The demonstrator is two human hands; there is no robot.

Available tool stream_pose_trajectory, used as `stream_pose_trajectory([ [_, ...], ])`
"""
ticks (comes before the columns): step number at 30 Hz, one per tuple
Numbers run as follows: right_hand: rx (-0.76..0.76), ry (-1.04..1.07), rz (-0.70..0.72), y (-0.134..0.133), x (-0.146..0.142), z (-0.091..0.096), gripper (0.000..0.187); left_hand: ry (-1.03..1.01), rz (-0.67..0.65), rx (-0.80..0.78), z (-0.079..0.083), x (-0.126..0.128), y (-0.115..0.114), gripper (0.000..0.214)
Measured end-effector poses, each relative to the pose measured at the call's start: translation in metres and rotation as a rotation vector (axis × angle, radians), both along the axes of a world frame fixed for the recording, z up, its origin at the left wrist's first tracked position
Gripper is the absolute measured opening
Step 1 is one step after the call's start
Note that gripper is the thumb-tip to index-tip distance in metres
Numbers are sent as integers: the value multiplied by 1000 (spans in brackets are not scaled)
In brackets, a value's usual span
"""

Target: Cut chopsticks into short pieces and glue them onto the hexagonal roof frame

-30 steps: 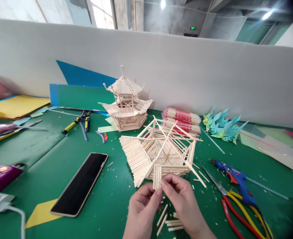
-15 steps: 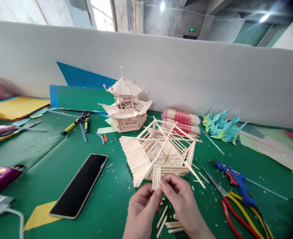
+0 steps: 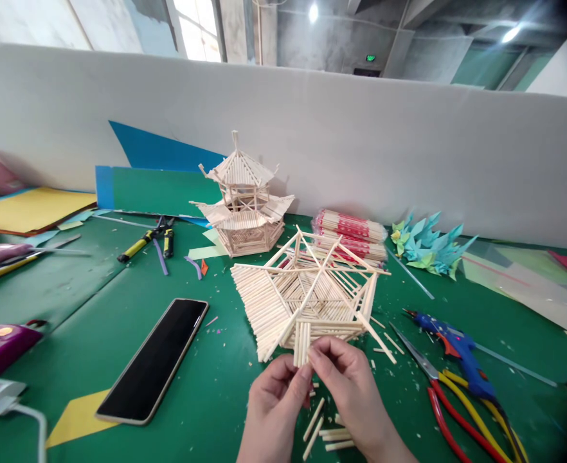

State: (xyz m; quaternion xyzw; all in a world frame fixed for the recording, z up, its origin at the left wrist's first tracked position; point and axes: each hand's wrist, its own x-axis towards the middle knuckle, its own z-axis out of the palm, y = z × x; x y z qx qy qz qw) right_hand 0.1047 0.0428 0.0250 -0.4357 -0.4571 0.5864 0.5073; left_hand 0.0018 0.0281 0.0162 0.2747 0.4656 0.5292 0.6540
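Note:
Several short wooden sticks (image 3: 301,344) stand side by side at the front edge of a six-sided stick frame (image 3: 319,276). My left hand (image 3: 279,392) pinches their lower ends from the left, thumb in front. From the right, my right hand (image 3: 344,379) has thumb and forefinger closed on the same sticks. The frame's left roof panel (image 3: 259,308) is covered with parallel sticks, while its other upper sides show bare ribs. Below my hands lie loose cut sticks (image 3: 336,438), partly hidden by my right wrist.
A finished-looking stick pagoda (image 3: 245,206) stands behind, beside packaged stick bundles (image 3: 351,235). On the right lie a blue glue gun (image 3: 457,350) and red-and-yellow-handled scissors (image 3: 440,379). A phone (image 3: 155,360) lies left, with pliers (image 3: 151,239) farther back.

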Motion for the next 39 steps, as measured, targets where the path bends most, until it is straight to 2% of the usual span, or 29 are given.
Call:
stream_pose_trajectory([
  [10,-14,46,0,0,-1,0,24,-14,21,-24,2,-2,0,21],
  [16,-29,98,31,0,-4,-1,25,-91,56,-29,2,-4,0,22],
  [23,-23,89,34,3,-7,0,30,-56,48,-16,-2,-5,2,24],
  [28,-7,-65,-43,-6,3,-1,28,-52,54,-33,2,-7,-3,26],
  [32,-15,-234,-178,-20,27,-16,24,18,34,0,0,-16,-16,23],
  [35,12,-393,-198,-31,45,-33,22,179,57,36,-6,-27,-26,18],
  [39,72,-610,-130,-41,61,-51,13,463,29,117,-17,-42,-37,18],
])
